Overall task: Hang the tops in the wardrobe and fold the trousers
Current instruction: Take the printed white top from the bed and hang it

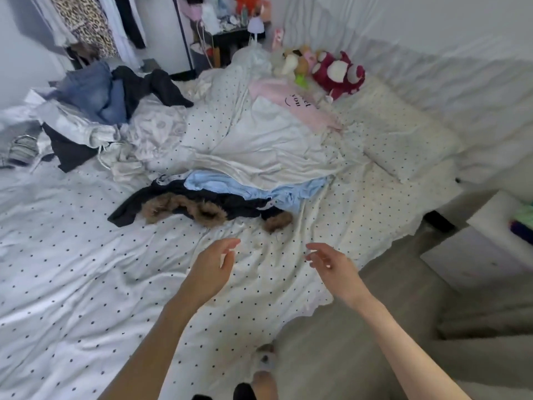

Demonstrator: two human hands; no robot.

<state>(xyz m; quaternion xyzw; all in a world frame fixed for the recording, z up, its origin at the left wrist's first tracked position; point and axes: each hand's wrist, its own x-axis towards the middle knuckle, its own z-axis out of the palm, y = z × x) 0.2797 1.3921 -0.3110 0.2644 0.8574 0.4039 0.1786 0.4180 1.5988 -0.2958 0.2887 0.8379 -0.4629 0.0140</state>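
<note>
Both my hands hover empty over the dotted bedsheet point(86, 269) at lower centre, left hand point(212, 268) and right hand point(331, 267) with fingers loosely spread. Beyond them, mid-frame, lie a black fur-trimmed coat point(202, 204) and a light blue top point(259, 190). Jeans point(92, 93) sit heaped at upper left.

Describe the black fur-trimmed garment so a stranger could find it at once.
Start at the bed with the polka-dot sheet and look to its middle, just beyond both open hands. There the black garment lies spread flat, partly under a light blue top. Brown fur trim along its edge sets it apart from the other dark clothes.
</note>
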